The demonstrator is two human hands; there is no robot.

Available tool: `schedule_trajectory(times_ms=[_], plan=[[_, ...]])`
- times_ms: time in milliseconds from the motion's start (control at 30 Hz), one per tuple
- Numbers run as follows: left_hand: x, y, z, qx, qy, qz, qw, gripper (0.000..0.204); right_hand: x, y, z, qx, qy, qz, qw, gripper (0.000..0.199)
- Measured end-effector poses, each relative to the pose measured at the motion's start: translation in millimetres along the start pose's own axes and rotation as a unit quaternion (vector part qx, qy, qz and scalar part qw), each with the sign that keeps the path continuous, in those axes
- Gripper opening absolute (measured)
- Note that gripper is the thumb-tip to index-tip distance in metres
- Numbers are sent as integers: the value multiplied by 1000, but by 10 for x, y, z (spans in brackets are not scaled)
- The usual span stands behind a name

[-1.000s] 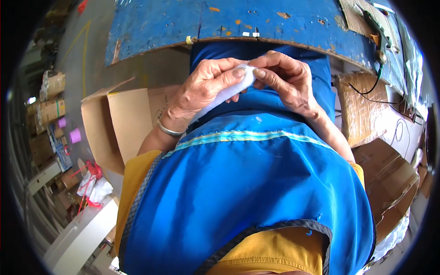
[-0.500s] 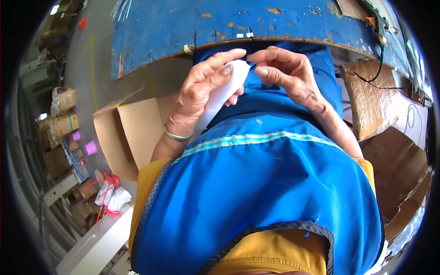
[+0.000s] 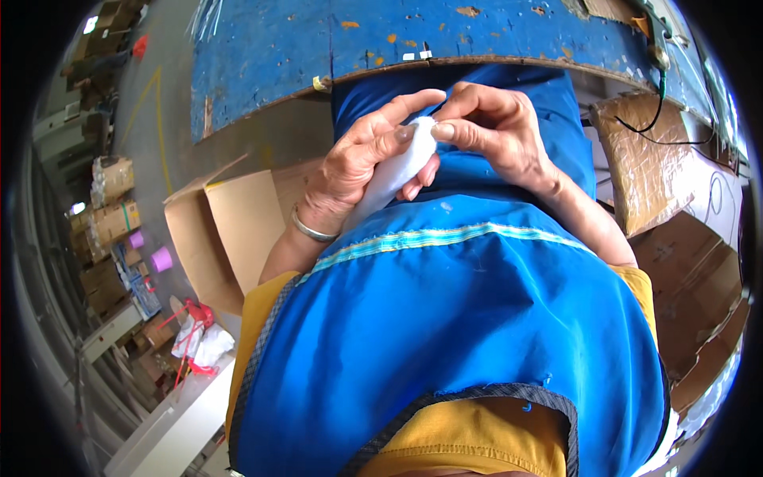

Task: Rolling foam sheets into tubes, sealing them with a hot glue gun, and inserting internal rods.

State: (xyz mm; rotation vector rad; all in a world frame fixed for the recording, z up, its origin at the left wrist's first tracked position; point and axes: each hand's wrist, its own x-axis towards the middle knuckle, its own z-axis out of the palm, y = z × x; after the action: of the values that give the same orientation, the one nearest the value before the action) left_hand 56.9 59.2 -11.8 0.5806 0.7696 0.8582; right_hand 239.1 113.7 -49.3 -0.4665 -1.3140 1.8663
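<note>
A long, soft-looking white piece (image 3: 394,173), perhaps cloth or foam, slants over my lap with its narrow end pointing up and away. My left hand (image 3: 358,159) is wrapped round it, thumb on top and fingertips showing on its far side. At the narrow end, my right hand (image 3: 502,135) pinches the tip between thumb and index finger. The lower end of the white piece fades behind my left wrist, which wears a silver bangle (image 3: 311,226). Both hands are above my blue apron (image 3: 445,318).
A worn blue table (image 3: 445,36) lies just beyond my hands. To the left stands an open cardboard box (image 3: 203,238). A plastic-wrapped brown package (image 3: 645,171) and a black cable (image 3: 656,119) are at right, with more cardboard (image 3: 683,286) below. Purple cups (image 3: 161,259) stand far left.
My right hand has come left and closed its fingertips on the tip of the white piece. My left hand has shifted slightly right with it.
</note>
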Motion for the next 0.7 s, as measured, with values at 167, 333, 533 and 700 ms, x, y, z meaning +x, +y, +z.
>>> schedule_trajectory(times_ms=[167, 333, 533, 700], plan=[[11, 35, -82, -5, -26, 45, 999, 65, 17, -57, -59, 101, 19, 127, 987, 16], [-1, 89, -121, 33, -24, 65, 997, 65, 17, -70, 10, -15, 45, 81, 996, 18], [63, 11, -20, 78, 34, 26, 996, 62, 5, -46, 52, -22, 35, 45, 998, 15], [112, 42, -48, 74, -18, 9, 997, 55, -1, 28, 15, -68, 62, 7, 996, 13]])
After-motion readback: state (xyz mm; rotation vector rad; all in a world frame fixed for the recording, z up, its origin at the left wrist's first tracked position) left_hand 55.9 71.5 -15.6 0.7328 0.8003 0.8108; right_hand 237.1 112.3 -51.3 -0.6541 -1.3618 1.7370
